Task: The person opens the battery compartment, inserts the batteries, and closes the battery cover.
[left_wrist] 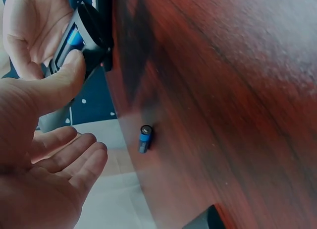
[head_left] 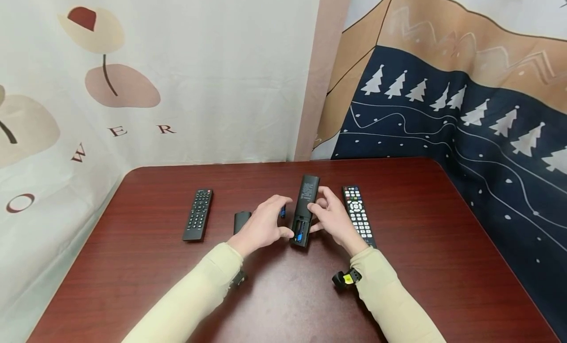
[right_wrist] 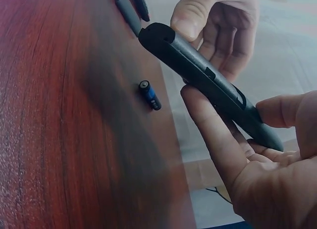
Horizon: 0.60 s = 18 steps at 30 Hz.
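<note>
My right hand [head_left: 332,215] grips a black remote control [head_left: 306,198], held tilted above the table with its back up. Its battery compartment lies uncovered at the near end, and a blue-and-black battery [head_left: 299,234] shows inside. The thumb of my left hand [head_left: 264,225] touches the remote at that compartment; in the left wrist view, its other fingers [left_wrist: 74,157] extend loosely apart from the remote. A loose battery [right_wrist: 150,95] lies on the table below, partly visible beyond my left hand in the head view. A dark piece [head_left: 242,219] is partly hidden behind the left hand.
One black remote [head_left: 198,215] lies to the left on the brown table [head_left: 146,264]. Another remote with white buttons [head_left: 358,212] lies right, partly covered by my right hand and wrist. Printed cloths hang behind the table's far edge.
</note>
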Motion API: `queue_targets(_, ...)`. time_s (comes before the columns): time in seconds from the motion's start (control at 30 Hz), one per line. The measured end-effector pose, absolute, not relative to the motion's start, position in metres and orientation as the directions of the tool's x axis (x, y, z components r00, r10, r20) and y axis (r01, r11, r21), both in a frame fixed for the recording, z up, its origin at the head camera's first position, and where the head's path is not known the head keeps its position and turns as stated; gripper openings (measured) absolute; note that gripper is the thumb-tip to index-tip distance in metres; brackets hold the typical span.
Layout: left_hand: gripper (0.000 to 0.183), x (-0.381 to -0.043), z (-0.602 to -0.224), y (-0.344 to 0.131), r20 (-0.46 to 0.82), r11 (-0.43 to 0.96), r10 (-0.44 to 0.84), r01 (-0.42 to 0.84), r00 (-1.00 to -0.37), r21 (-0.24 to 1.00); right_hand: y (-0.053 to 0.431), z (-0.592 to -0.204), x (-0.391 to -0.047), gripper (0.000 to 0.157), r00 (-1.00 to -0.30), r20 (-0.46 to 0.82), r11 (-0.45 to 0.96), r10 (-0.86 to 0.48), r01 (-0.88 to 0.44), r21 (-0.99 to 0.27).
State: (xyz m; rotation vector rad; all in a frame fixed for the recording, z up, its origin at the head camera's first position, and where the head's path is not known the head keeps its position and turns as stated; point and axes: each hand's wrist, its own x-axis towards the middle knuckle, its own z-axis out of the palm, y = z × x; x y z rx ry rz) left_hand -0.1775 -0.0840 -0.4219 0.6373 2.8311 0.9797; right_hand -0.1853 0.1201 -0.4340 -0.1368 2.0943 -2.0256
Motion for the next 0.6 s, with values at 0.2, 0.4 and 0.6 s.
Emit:
queue_targets(0.2, 0.066, -0.183, -0.427, -0.087, 0.067, 0.730, 0.427, 0.388, -0.902, 0.562, 0.121, -0.434, -0.187, 0.046, -0.969, -0.119, 0.056, -0.215, 0.110, -0.992)
queue_targets(0.4, 0.061, -0.187, -0.431, -0.088, 0.047, 0.759, 0.428, 0.387, -0.903, 0.524, 0.123, -0.436, -0.187, 0.047, -0.971, -0.122, 0.071, -0.206, 0.110, -0.991)
queue_targets(0.6, 0.058, -0.192, -0.434, -0.089, 0.028, 0.781, 0.417, 0.374, -0.908, 0.500, 0.125, -0.438, -0.188, 0.047, -0.971, -0.132, 0.073, -0.200, 0.120, -0.990)
